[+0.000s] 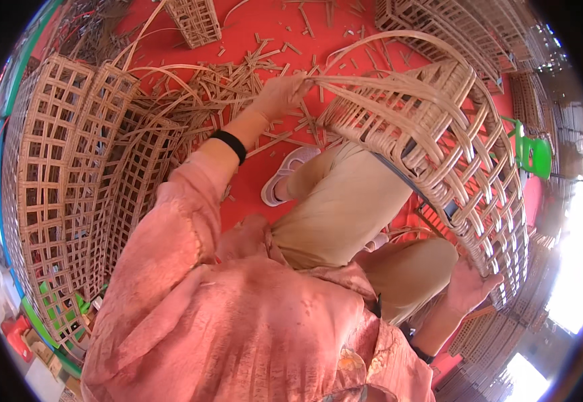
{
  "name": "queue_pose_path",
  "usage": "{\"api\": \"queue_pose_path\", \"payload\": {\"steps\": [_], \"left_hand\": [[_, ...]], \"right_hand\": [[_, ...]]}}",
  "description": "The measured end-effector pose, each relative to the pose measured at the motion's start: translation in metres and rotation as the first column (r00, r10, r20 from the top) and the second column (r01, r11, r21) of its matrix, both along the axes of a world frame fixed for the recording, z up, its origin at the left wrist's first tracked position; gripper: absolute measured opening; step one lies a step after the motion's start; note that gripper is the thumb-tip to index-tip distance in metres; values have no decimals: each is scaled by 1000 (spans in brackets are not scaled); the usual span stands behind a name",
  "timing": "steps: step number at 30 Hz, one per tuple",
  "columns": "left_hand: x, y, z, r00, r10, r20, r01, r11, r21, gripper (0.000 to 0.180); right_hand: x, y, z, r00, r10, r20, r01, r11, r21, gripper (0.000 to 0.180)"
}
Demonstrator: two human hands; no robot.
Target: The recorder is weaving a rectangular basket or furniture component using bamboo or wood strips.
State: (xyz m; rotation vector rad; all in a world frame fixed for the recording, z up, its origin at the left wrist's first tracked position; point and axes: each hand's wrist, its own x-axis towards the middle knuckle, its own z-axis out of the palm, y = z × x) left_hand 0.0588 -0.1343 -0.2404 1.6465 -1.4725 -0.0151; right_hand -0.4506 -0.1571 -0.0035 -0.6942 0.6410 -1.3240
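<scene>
Gripping one woven basket: left hand fingers clench its strips, right hand lies open beneath.

We stretch our left arm up from the lower middle toward twelve o'clock, the pink sleeve pushed back to a black band at the wrist. Our left hand sits just above centre, fingers curled shut in a pinching grip, knuckles turned up to us. Our right arm comes in low at about five o'clock, forearm bare, a dark band at the wrist. Our right hand lies at four o'clock, palm open and facing up, fingers spread and pressed flat, thumb pointing out toward three o'clock.
</scene>
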Motion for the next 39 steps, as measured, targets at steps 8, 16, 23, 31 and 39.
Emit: {"api": "queue_pose_path", "payload": {"steps": [8,16,23,31,39], "left_hand": [[-11,-26,-114,996,75,43,-84,958,274,33],[-25,-49,-187,998,53,15,-54,880,472,31],[-49,-96,-240,997,-24,78,-31,772,635,26],[-47,-158,-263,887,-401,228,-49,409,911,15],[-5,-71,-285,994,109,-19,-70,752,655,31]], "right_hand": [[-16,2,2,953,297,65,-294,954,-63,80],[-5,-5,26,925,366,-104,-358,930,87,76],[146,-4,41,309,-602,-736,649,700,-300,84],[96,-6,53,304,-680,-668,738,611,-286,83],[-6,-16,27,965,254,-70,-258,965,-48,69]]}}
